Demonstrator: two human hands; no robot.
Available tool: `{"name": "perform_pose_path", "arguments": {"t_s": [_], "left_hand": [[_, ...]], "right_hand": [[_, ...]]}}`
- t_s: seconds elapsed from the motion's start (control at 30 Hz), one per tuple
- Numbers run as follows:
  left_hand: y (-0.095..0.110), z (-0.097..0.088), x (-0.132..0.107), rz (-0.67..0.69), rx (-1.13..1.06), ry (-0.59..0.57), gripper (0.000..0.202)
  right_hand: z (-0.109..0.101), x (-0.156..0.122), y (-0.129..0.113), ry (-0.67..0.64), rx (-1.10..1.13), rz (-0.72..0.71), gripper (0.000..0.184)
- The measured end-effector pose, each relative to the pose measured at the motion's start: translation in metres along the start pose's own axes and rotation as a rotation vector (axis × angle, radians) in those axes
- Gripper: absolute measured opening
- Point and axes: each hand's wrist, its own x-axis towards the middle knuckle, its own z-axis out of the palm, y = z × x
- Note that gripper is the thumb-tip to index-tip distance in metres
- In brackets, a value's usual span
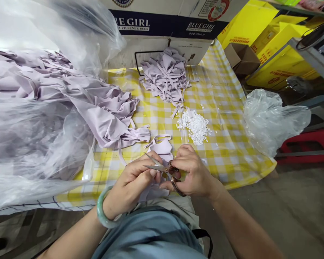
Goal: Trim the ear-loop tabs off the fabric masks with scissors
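My right hand point(196, 174) has its fingers through the handles of a small pair of scissors point(162, 168). Their blades are parted and point left, across the fingertips of my left hand point(133, 181). That hand is closed in a pinch on a lilac fabric piece point(162, 148) with thin straps, at a small white bit by the blades that I cannot make out clearly. Part of the fabric hangs below the hands over the table's near edge. Just beyond my right hand lies a heap of small white snippets point(196, 126).
A large pile of lilac fabric pieces point(97, 111) spills from clear plastic bags point(37, 140) at left. Another lilac heap point(166, 75) lies before a cardboard box point(162, 46) at the back. A plastic bag point(272, 118) hangs at the right edge of the checked tablecloth point(229, 144).
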Motion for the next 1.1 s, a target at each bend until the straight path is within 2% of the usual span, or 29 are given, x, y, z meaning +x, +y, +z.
{"name": "perform_pose_path", "arguments": {"t_s": [0.27,0.37,0.47,0.53,0.57,0.6,0.67,0.77,0.83,0.87,0.93,1.0,1.03,1.1], "left_hand": [[-0.004,0.001,0.002,-0.092,-0.049,-0.056,0.034],[-0.004,0.0,0.006,-0.083,-0.009,-0.103,0.037],[-0.012,-0.007,0.004,-0.021,0.304,-0.097,0.036],[-0.025,-0.015,-0.005,0.026,0.637,-0.052,0.025],[-0.034,-0.018,-0.012,0.044,0.786,-0.043,0.03],[-0.043,-0.02,-0.02,0.055,0.904,-0.048,0.044],[-0.058,-0.022,-0.034,0.088,1.014,-0.094,0.063],[-0.061,-0.022,-0.038,0.148,0.891,-0.23,0.058],[-0.046,-0.025,-0.023,0.146,0.736,-0.288,0.053],[-0.034,-0.028,-0.01,0.144,0.681,-0.279,0.047],[-0.006,-0.038,0.027,0.199,0.624,-0.189,0.035],[0.026,-0.048,0.076,0.329,0.624,-0.052,0.027],[0.041,-0.052,0.103,0.407,0.64,0.056,0.024],[0.064,-0.056,0.153,0.539,0.644,0.368,0.033]], "right_hand": [[0.008,-0.005,0.011,0.043,-0.034,-0.016,0.051],[0.009,-0.009,0.016,0.073,0.0,0.112,0.048],[0.009,-0.015,0.019,0.093,0.091,0.314,0.037],[0.013,-0.021,0.021,0.078,0.133,0.365,0.058],[0.017,-0.023,0.021,0.059,0.138,0.354,0.07],[0.022,-0.025,0.02,0.033,0.135,0.33,0.077],[0.036,-0.027,0.015,-0.027,0.106,0.263,0.066],[0.054,-0.022,0.006,-0.074,0.076,0.25,0.036],[0.055,-0.01,0.003,-0.031,0.117,0.288,0.032],[0.05,0.0,0.002,0.012,0.156,0.304,0.03],[0.028,0.029,0.005,0.131,0.22,0.294,0.026],[-0.007,0.074,0.009,0.28,0.22,0.228,0.021],[-0.027,0.101,0.012,0.373,0.187,0.193,0.02],[-0.069,0.161,0.021,0.548,0.126,0.124,0.022]]}}
